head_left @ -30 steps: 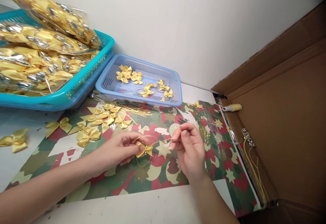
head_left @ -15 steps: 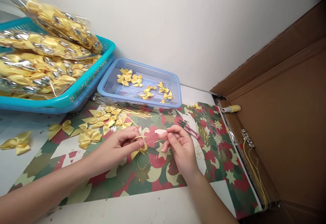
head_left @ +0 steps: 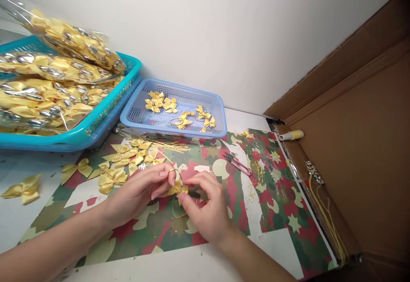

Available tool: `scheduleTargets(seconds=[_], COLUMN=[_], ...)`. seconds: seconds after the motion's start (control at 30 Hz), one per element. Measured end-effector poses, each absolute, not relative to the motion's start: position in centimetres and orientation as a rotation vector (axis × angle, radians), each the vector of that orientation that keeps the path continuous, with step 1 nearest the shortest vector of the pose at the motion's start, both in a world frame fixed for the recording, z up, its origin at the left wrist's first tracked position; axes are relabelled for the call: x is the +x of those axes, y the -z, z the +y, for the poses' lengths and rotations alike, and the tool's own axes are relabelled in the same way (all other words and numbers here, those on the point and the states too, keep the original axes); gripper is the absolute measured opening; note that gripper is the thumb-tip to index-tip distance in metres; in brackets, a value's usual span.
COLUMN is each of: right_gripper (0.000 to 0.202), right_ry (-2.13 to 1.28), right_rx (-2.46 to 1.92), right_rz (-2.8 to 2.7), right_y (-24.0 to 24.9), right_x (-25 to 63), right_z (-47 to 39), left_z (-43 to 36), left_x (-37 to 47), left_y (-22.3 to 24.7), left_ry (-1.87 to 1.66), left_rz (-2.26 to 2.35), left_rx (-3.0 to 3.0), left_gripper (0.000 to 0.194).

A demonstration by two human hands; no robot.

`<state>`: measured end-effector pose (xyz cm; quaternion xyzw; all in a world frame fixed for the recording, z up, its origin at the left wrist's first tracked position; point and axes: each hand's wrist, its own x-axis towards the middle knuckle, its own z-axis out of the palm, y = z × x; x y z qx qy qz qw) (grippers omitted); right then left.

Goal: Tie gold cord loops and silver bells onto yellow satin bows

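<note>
I have both hands meeting over the patterned sheet (head_left: 153, 226), one yellow bow (head_left: 174, 189) between their fingertips. My right hand (head_left: 209, 209) grips the bow with thumb and forefinger, while my left hand (head_left: 141, 192) pinches the gold cord (head_left: 174, 169) where it arcs over the top — a second thin loop hangs below the bow. From here I cannot tell whether the bow touches the sheet.

To the left of the hands I see a cluster of loose bows (head_left: 112, 179), with gold strands (head_left: 174, 146) lying behind them. Farther back stands the blue basket (head_left: 221, 109) with several more bows inside, just beside the larger turquoise basket (head_left: 135, 66), which holds clear bags (head_left: 48, 66) packed with yellow ribbon and silvery pieces. On my right, the pink-handled snips (head_left: 238, 165) lie on the sheet — well apart from the cardboard (head_left: 358, 145) at the edge
</note>
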<state>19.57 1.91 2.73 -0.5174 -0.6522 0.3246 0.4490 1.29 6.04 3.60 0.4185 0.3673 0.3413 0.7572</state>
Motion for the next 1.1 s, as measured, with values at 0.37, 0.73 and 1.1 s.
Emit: scheduleTargets(seconds=[0.37,0.73,1.1], right_gripper=[0.013,0.018,0.019], right_ry=[-0.813,-0.91,-0.903], right_rx=[-1.337,-1.237,-1.259], right_rz=[-1.643,-1.862,-1.945], right_y=[-2.0,-3.3,-3.4], right_x=[18.7,20.4,21.3], right_z=[1.7,2.3,2.7], left_z=[5.5,6.7,6.9], left_x=[1.0,1.1,0.8], left_y=[-3.4,-3.8,-3.9], left_ry=[-0.586,-0.92,-0.854], left_rz=[0.876,1.018,0.942], left_rx=[1.196,0.501,0.595], left_gripper=[0.035,0.032,0.035])
